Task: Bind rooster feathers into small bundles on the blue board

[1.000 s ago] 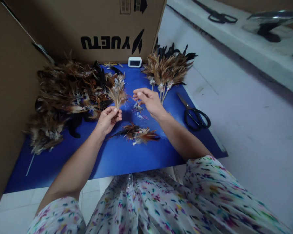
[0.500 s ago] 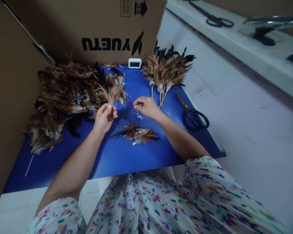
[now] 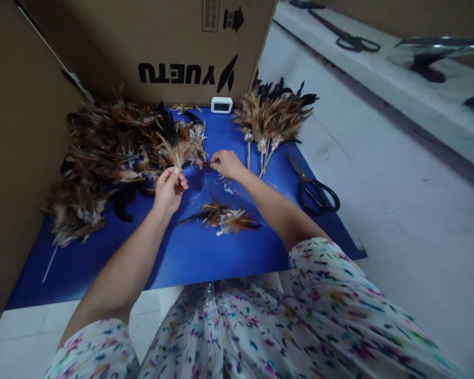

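Between the thumb and fingers of my left hand point(image 3: 169, 187) is a small bunch of feathers point(image 3: 174, 150), pale brown at the base with dark tips pointing up and away. My right hand point(image 3: 226, 163) is pinched closed at the right edge of the feather pile point(image 3: 116, 139); what its fingertips hold, if anything, is too small to make out. Nearer to me, a loose clump of brown and black feathers point(image 3: 225, 217) lies on the blue board point(image 3: 205, 258). Small pink and white scraps point(image 3: 229, 188) are scattered below my right hand.
Feather bundles on sticks point(image 3: 274, 118) lie at the back right. Black-handled scissors point(image 3: 316, 195) rest on the board's right side. A small white digital display point(image 3: 221, 105) stands against the cardboard box point(image 3: 174, 31). Another pair of scissors point(image 3: 355, 42) lies on the ledge at upper right.
My right hand has moved slightly left and away from me, closer to the feather pile. My left hand keeps its hold on the bunch. The whole view has shifted slightly.
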